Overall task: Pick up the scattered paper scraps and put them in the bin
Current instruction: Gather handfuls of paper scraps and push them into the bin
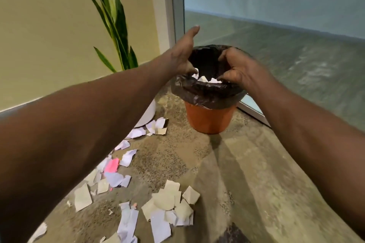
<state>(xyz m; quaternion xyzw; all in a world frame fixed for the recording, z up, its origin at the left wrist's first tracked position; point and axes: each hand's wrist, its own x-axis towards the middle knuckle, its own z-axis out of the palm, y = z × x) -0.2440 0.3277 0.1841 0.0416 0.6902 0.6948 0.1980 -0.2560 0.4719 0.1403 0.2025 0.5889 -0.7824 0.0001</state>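
A: How is the drop done well?

B: Both hands are kept directly over the bin. The left hand is spread open; the right hand is curled, its hold undeterminable.

A: And the paper scraps?

B: Many are left on the floor, in front of and left of the bin.

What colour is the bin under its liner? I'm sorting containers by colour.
Orange, seen in the head view: the bin shows orange below the dark liner.
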